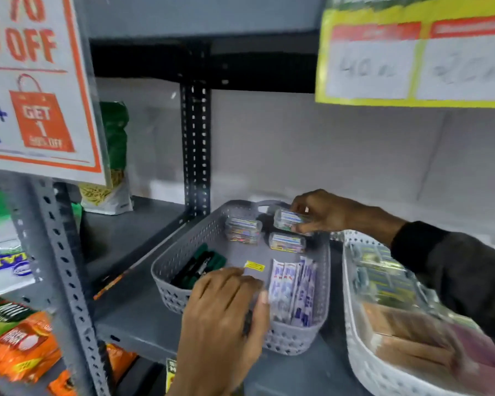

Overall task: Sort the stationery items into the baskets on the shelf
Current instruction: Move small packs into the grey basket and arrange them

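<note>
A grey perforated basket [180, 247] stands on the grey shelf [137, 315]. It holds dark green markers [203, 264], white and purple sachets [293, 290], a yellow sticker [255, 265] and two small clear boxes [243, 230] [287, 242]. My right hand [323, 212] is at the basket's far right corner, shut on a third clear box [289, 220]. Over the basket's front edge is my left hand [226, 312], fingers curled beside the sachets; what it holds I cannot make out. A white basket [357, 364] on the right holds packets and boxes.
A black perforated upright [196, 144] rises behind the grey basket. An orange pencil [112, 284] lies on the shelf to its left. Snack bags [20, 341] fill the neighbouring rack at lower left. Sale signs [37, 81] hang at top left and top right.
</note>
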